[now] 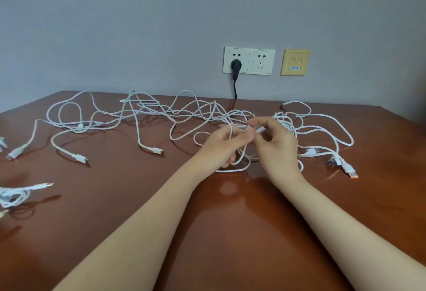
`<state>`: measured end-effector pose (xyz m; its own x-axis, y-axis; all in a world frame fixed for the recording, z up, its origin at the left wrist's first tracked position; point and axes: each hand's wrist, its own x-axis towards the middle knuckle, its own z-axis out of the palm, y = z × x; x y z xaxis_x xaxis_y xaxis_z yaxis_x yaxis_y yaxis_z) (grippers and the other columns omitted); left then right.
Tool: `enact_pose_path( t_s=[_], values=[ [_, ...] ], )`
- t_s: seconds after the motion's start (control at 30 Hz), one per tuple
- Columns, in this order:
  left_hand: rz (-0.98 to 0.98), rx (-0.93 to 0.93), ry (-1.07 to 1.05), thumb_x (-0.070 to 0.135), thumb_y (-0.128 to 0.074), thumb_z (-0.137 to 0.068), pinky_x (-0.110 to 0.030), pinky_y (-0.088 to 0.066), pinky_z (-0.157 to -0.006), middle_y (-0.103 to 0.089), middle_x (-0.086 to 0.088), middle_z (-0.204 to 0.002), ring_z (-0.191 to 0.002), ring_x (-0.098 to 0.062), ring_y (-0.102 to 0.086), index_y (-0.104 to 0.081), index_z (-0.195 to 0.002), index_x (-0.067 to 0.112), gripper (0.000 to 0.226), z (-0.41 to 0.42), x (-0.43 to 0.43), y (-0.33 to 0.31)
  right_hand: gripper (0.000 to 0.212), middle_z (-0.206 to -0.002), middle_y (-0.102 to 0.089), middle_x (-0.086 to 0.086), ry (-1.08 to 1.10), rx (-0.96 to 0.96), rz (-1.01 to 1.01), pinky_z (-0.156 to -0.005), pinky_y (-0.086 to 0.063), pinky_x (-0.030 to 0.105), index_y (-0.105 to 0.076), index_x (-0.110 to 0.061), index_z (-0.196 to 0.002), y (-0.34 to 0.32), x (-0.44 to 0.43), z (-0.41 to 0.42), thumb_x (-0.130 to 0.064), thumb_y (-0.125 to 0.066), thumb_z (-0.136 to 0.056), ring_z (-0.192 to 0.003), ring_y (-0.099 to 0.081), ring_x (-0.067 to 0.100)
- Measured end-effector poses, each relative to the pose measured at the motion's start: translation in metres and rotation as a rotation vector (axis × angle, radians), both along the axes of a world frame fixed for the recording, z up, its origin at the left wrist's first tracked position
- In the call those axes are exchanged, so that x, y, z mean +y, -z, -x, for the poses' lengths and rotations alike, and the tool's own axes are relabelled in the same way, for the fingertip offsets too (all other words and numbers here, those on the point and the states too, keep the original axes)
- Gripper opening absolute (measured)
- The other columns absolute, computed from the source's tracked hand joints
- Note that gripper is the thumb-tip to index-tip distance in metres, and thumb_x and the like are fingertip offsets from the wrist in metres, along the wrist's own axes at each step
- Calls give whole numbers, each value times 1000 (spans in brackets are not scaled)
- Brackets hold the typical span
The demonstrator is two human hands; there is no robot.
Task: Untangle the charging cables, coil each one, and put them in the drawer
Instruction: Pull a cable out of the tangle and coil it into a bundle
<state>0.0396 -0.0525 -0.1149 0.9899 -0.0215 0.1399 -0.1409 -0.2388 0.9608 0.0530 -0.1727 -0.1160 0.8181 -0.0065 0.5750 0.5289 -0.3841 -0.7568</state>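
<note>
Several white charging cables (pixel 161 112) lie tangled across the far half of the brown wooden table (pixel 138 198). My left hand (pixel 222 146) grips loops of a white cable (pixel 232 169) that hang down to the tabletop. My right hand (pixel 275 143) pinches a white connector end (pixel 260 130) of a cable between thumb and fingers, right beside my left thumb. More tangled cable (pixel 322 129) spreads to the right, ending in an orange-tipped USB plug (pixel 351 173). The drawer is not in view.
A coiled white cable (pixel 13 195) lies at the left edge, with loose plugs (pixel 79 158) (pixel 156 150) in front of the tangle. On the grey wall are two sockets (pixel 249 61), one with a black plug (pixel 235 66), and a yellow data plate (pixel 295 62).
</note>
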Motion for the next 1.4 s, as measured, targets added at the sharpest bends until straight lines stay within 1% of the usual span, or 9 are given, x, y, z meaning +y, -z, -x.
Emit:
enact_pose_path(
  t_s=[0.13,0.37,0.53,0.67,0.73,0.83,1.07,1.27,1.4],
  values=[
    [-36,-120,47,15,-61,-89,-10,-36,-47,-58,13,-57,-44,4,-47,-57,-78,19,13,0,2,3,22,-60,-66,-6,-105,134,-256,-63,-50,29,-59,-29,-80,-3,-1,-2,-8,-61,-87,-56,-60,9],
    [-95,-195,-87,11,-45,-97,-13,-31,-44,-55,12,-47,-35,0,-39,-56,-73,18,27,-2,2,3,18,-74,-59,-14,98,-74,89,-66,-37,15,-66,-18,-97,-4,-1,0,-8,-59,-83,-70,-54,9],
    [119,-84,-247,14,-35,-100,-16,-30,-35,-63,5,-65,-33,-7,-42,-52,-92,18,19,-5,11,-1,18,-76,-62,-9,158,-83,-141,-71,-41,19,-58,-24,-88,-9,-9,-3,-6,-55,-86,-73,-57,9],
    [73,-66,-159,20,-33,-102,-28,-48,-68,-62,-2,-110,-81,-14,-60,-47,-119,25,23,-6,10,-1,32,-66,-59,0,15,29,-258,-62,-42,24,-53,-30,-81,-10,-9,-2,2,-52,-82,-61,-56,9],
    [-187,-138,-168,26,-30,-102,-36,-40,-98,-49,-4,-134,-117,-20,-49,-41,-135,23,34,-10,8,3,33,-62,-54,-4,-82,-12,-308,-59,-43,18,-55,-24,-81,-15,-7,2,8,-48,-84,-57,-53,4],
    [-600,-207,-310,34,-27,-101,-41,-25,-108,-42,-2,-141,-133,-24,-33,-42,-137,21,41,-11,3,6,32,-55,-53,-5,-268,-7,-420,-49,-43,19,-55,-18,-82,-22,-7,5,12,-42,-88,-47,-49,8],
    [531,-41,-7,28,-17,-103,-20,-49,-76,-61,-12,-102,-82,-13,-61,-53,-110,6,42,-6,-2,-6,30,-51,-49,1,-349,270,-240,-35,-26,11,-50,-20,-88,-9,0,-3,8,-41,-91,-32,-32,1],
    [693,94,78,32,-19,-102,-19,-53,-66,-64,-8,-95,-80,-13,-63,-58,-106,5,48,-5,5,-1,20,-54,-58,1,-309,398,-72,-32,-25,13,-39,-19,-84,2,3,-3,-1,-48,-90,-29,-32,3],
    [621,120,100,28,-25,-102,-25,-36,-51,-59,-15,-92,-69,-24,-46,-60,-95,7,41,-5,-4,0,21,-54,-59,1,-338,354,24,-43,-30,12,-45,-18,-78,5,8,0,-4,-54,-91,-35,-42,0]
  ],
)
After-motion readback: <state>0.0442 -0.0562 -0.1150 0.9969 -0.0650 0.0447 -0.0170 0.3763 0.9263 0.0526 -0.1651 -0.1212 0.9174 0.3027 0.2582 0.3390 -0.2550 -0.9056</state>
